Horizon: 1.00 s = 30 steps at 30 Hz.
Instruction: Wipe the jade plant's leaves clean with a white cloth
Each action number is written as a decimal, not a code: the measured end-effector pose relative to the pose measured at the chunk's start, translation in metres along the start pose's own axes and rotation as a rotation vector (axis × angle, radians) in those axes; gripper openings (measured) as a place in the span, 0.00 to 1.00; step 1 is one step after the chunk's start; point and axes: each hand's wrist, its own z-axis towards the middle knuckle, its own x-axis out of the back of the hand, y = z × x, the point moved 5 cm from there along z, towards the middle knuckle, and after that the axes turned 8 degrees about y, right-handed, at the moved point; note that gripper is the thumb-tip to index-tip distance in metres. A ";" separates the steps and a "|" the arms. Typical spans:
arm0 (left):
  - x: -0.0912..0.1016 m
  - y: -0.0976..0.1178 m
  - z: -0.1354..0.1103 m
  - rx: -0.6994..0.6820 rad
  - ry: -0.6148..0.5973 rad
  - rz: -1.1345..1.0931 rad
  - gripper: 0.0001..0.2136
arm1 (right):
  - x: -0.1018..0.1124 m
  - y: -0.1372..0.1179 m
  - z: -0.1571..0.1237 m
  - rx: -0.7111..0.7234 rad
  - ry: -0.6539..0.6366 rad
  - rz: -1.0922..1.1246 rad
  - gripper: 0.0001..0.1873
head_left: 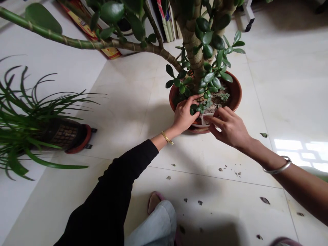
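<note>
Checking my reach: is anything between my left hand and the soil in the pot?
Yes, a low sprig of jade leaves lies under your left hand, right between it and the soil. Another person's hand is at the pot, to the right of that path, not in it.

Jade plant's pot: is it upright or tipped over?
Upright: the reddish-brown pot sits on its saucer on the tiled floor, with the thick trunk rising from the soil.

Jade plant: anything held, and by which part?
The left hand has its fingers on a low jade plant sprig at the brown pot's rim; whether it's actually gripped cannot be told.
</note>
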 end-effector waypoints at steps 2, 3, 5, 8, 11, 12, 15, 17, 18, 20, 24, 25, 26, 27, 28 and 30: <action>-0.001 0.001 0.001 -0.004 -0.013 0.016 0.29 | 0.003 -0.002 -0.006 -0.002 0.007 0.012 0.15; -0.001 0.001 0.002 -0.004 -0.020 0.030 0.30 | 0.003 -0.002 -0.008 -0.014 0.011 0.003 0.15; -0.001 0.003 0.003 -0.008 -0.035 0.070 0.30 | 0.001 0.000 -0.007 -0.038 0.010 -0.034 0.16; -0.002 0.007 0.005 -0.046 -0.071 0.149 0.26 | -0.005 0.003 0.001 -0.060 0.000 -0.084 0.18; -0.003 0.009 0.007 -0.099 -0.108 0.189 0.25 | -0.012 0.003 0.008 -0.084 -0.024 -0.095 0.20; -0.004 0.010 0.008 -0.109 -0.112 0.188 0.25 | -0.014 0.003 0.009 -0.093 -0.039 -0.092 0.20; -0.005 0.009 0.010 -0.108 -0.101 0.166 0.22 | -0.018 0.004 0.010 -0.121 -0.073 -0.095 0.20; -0.006 0.007 0.011 -0.089 -0.089 0.149 0.22 | -0.019 0.006 0.009 -0.133 -0.079 -0.108 0.20; -0.006 0.007 0.011 -0.080 -0.087 0.141 0.23 | -0.019 0.008 0.009 -0.141 -0.079 -0.117 0.20; -0.006 0.006 0.012 -0.065 -0.086 0.127 0.25 | -0.018 0.011 0.008 -0.163 -0.065 -0.132 0.20; -0.006 0.004 0.012 -0.034 -0.074 0.108 0.25 | -0.016 0.010 0.007 -0.139 -0.048 -0.140 0.20; -0.006 0.004 0.012 -0.026 -0.071 0.107 0.25 | -0.017 0.008 0.007 -0.123 -0.053 -0.140 0.20; -0.005 0.004 0.012 -0.020 -0.069 0.106 0.24 | -0.018 0.007 0.007 -0.115 -0.057 -0.143 0.20; -0.005 0.004 0.012 -0.016 -0.069 0.106 0.25 | -0.018 0.007 0.007 -0.120 -0.057 -0.149 0.20; -0.005 0.004 0.013 -0.014 -0.070 0.105 0.25 | -0.018 0.008 0.007 -0.134 -0.054 -0.157 0.20; -0.004 0.004 0.013 -0.014 -0.074 0.101 0.26 | -0.018 0.010 0.008 -0.164 -0.043 -0.170 0.19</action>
